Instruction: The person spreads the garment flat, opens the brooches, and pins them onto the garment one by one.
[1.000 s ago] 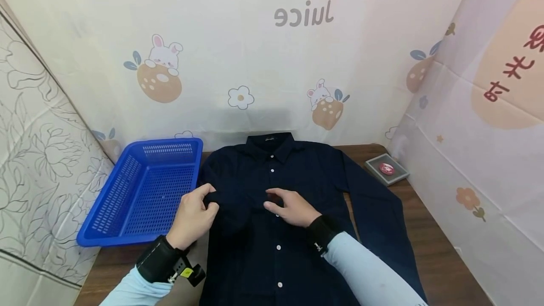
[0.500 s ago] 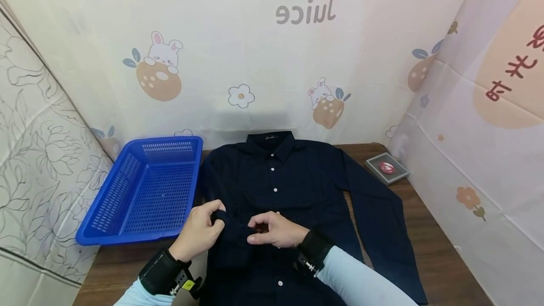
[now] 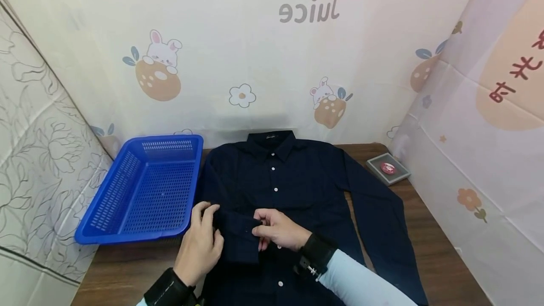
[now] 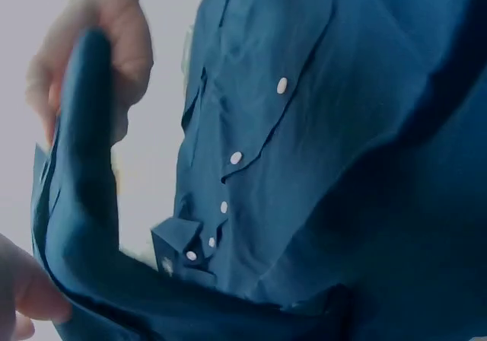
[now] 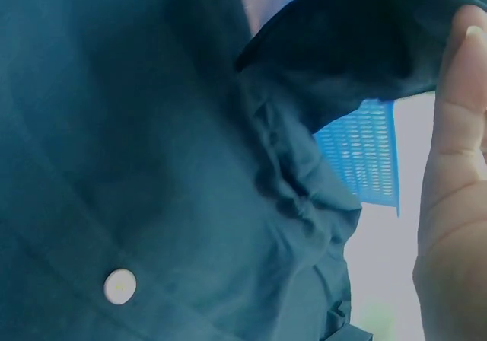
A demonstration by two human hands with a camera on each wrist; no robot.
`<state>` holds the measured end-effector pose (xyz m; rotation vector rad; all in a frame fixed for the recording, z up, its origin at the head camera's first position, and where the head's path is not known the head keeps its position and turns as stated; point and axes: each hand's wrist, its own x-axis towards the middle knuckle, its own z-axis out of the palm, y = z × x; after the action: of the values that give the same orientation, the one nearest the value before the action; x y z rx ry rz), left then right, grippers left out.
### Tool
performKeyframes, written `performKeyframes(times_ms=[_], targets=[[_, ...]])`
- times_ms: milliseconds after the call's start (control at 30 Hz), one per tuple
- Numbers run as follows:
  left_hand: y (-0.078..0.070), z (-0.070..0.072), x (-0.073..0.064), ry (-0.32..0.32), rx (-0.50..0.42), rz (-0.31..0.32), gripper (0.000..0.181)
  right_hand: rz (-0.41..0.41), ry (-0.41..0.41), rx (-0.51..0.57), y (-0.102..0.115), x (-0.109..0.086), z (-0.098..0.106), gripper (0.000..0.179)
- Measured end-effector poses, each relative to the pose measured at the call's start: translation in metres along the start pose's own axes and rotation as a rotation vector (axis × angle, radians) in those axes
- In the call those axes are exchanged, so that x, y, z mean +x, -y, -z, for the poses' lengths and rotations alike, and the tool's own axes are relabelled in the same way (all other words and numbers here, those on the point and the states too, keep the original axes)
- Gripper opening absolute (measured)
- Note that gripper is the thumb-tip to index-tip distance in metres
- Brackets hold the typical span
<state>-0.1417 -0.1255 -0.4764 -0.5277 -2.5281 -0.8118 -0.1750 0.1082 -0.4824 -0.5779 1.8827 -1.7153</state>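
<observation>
A dark navy button-up shirt (image 3: pixel 297 178) lies front up, collar at the far side. Its left-hand sleeve (image 3: pixel 238 240) is folded in across the front, and the cuff end is lifted. My right hand (image 3: pixel 282 231) pinches the cuff edge between thumb and fingers; the right wrist view shows this right hand (image 5: pixel 460 173) at the raised cloth. My left hand (image 3: pixel 199 244) lies beside the fold of that sleeve, fingers loosely bent, thumb apart from them. In the left wrist view, fingertips of the left hand (image 4: pixel 30 291) meet the sleeve's edge.
A blue perforated plastic basket (image 3: pixel 165 197) stands left of the shirt. A small grey square tray (image 3: pixel 374 164) holding a red round item (image 3: pixel 388 168) sits at the back right. Printed cloth walls enclose the brown wooden table (image 3: pixel 442 249) behind and on both sides.
The sleeve end has come nearer and inward over the shirt front. My right hand has taken hold of the cuff. My left hand, which pinched the sleeve earlier, has loosened its fingers.
</observation>
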Motion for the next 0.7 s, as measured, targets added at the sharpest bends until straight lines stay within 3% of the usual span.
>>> performKeyframes(times_ms=[67, 167, 300, 367, 433, 500, 700], targets=[[-0.007, 0.002, -0.002, -0.032, 0.001, -0.046, 0.039, -0.004, -0.017, 0.058, 0.004, 0.0, 0.0, 0.011], [-0.018, 0.005, -0.004, -0.019, -0.021, -0.115, 0.039, 0.012, -0.028, 0.165, 0.01, 0.0, -0.001, 0.013], [-0.03, 0.003, -0.005, 0.047, -0.028, -0.139, 0.074, 0.038, -0.032, 0.241, 0.015, 0.002, -0.005, 0.013], [-0.032, 0.0, -0.005, 0.081, -0.012, -0.119, 0.091, 0.046, -0.045, 0.223, 0.017, 0.003, -0.008, 0.013], [-0.032, -0.003, -0.005, 0.096, 0.005, -0.109, 0.097, 0.055, -0.056, 0.175, 0.018, 0.004, -0.01, 0.015], [-0.031, -0.005, -0.004, 0.093, 0.018, -0.115, 0.09, 0.065, -0.058, 0.121, 0.019, 0.005, -0.012, 0.017], [-0.025, 0.003, 0.01, -0.003, 0.023, -0.183, 0.031, 0.14, 0.01, 0.03, 0.017, 0.007, -0.012, 0.016]])
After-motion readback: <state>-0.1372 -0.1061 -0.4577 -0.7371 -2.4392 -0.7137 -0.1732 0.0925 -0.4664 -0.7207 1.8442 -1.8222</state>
